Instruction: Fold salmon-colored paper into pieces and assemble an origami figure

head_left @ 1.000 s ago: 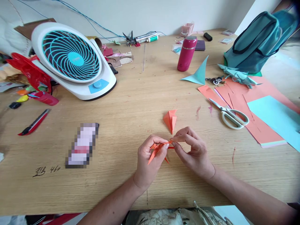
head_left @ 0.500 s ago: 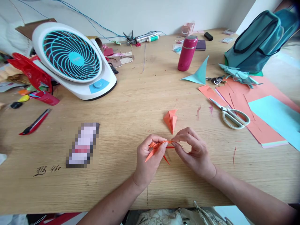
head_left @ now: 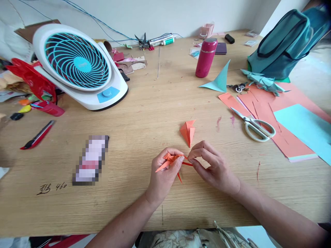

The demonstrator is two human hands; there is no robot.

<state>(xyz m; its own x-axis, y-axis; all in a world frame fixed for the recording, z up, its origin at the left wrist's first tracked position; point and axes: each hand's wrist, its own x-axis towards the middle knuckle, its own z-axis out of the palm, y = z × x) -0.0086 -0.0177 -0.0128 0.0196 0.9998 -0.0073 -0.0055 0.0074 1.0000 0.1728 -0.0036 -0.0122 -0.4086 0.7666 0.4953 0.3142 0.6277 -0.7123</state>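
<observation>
My left hand (head_left: 165, 172) pinches an orange origami figure (head_left: 165, 164) between thumb and fingers, with thin pointed strips sticking out to the left, right and below. At the figure's right end, the thumb and forefinger of my right hand (head_left: 213, 165) close on the tip of one narrow strip. Just beyond my hands lies a second folded orange paper piece (head_left: 188, 133), flat on the wooden table (head_left: 134, 203). Part of the figure is hidden behind my left thumb and fingers.
Scissors (head_left: 258, 130) rest on orange and blue paper sheets (head_left: 301, 120) at right, near a blue-green origami figure (head_left: 265, 83). A pink flask (head_left: 206, 58) and teal bag (head_left: 280, 46) stand behind. A fan (head_left: 80, 65), utility knife (head_left: 38, 135) and blurred phone (head_left: 90, 160) are at left.
The orange figure has tilted slightly, its left points shifting left. My right fingertips have slid a little left and down along the strip's tip.
</observation>
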